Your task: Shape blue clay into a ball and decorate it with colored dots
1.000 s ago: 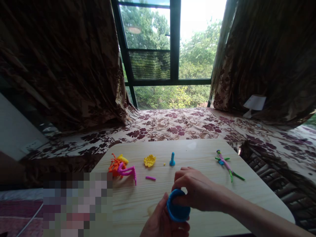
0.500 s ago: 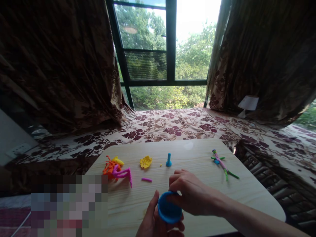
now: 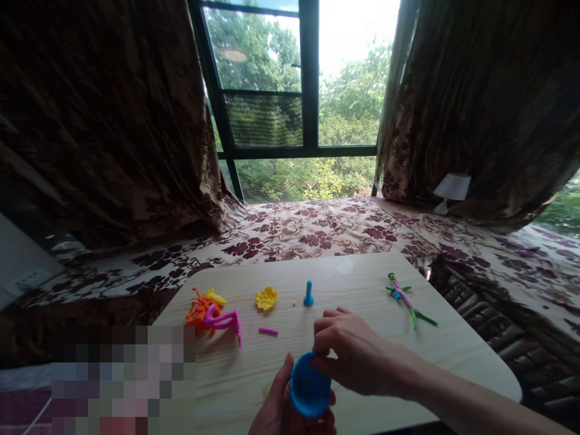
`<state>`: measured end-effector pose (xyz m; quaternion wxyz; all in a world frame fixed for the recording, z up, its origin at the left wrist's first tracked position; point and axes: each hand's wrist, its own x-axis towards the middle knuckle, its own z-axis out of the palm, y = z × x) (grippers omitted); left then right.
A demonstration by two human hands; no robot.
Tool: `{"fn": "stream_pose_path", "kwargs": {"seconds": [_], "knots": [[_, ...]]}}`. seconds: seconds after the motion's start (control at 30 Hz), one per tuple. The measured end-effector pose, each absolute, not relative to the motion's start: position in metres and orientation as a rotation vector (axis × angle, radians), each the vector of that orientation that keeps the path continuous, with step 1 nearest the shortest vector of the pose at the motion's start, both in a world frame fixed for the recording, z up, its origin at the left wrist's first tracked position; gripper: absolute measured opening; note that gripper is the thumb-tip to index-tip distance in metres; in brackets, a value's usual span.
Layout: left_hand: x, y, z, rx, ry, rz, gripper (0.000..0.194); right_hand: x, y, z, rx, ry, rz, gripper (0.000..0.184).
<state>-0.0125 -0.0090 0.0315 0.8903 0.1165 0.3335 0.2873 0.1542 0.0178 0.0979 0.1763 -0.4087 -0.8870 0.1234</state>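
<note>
A blue clay bowl [image 3: 310, 389] is held above the near part of the table, its hollow facing me. My left hand [image 3: 283, 402] cradles it from the left and below, thumb along the outside. With thumb and fingers, my right hand [image 3: 344, 344] pinches the bowl's upper right rim. Beyond the hands stands a blue clay peg with a wide base [image 3: 309, 295]. A yellow crinkled clay piece [image 3: 266, 298], a tiny yellow bit [image 3: 294, 304] and a short magenta clay stick [image 3: 268, 331] lie left of it.
Orange clay with strands [image 3: 199, 314], yellow clay [image 3: 214, 296] and a magenta bent-legged clay piece [image 3: 224, 320] sit at the table's left. A pink and green clay figure [image 3: 403, 296] lies at right. Behind the wooden table [image 3: 362, 278] are a flowered cover [image 3: 312, 226] and a lamp [image 3: 453, 187].
The view has turned slightly, so the table's things sit further left. My right thumb has shifted from inside the bowl to its upper right rim; both hands keep hold of it.
</note>
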Motion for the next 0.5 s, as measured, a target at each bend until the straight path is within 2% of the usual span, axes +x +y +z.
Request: {"fn": "stream_pose_path", "kwargs": {"seconds": [0.23, 0.33, 0.37, 0.5], "knots": [[-0.018, -0.009, 0.030, 0.234, 0.609, 0.625, 0.046, 0.158, 0.018, 0.114, -1.168, -2.487, 0.413, 0.018], [-0.019, -0.007, 0.030, 0.190, 0.541, 0.704, 0.043, 0.159, 0.010, 0.125, -1.204, -2.332, 0.375, 0.043], [-0.019, -0.006, 0.030, 0.174, 0.521, 0.717, 0.043, 0.158, 0.006, 0.126, -1.197, -2.303, 0.356, 0.044], [-0.016, -0.003, 0.031, 0.107, 0.419, 0.754, 0.038, 0.148, -0.006, 0.114, -1.052, -2.329, 0.471, 0.013]]}}
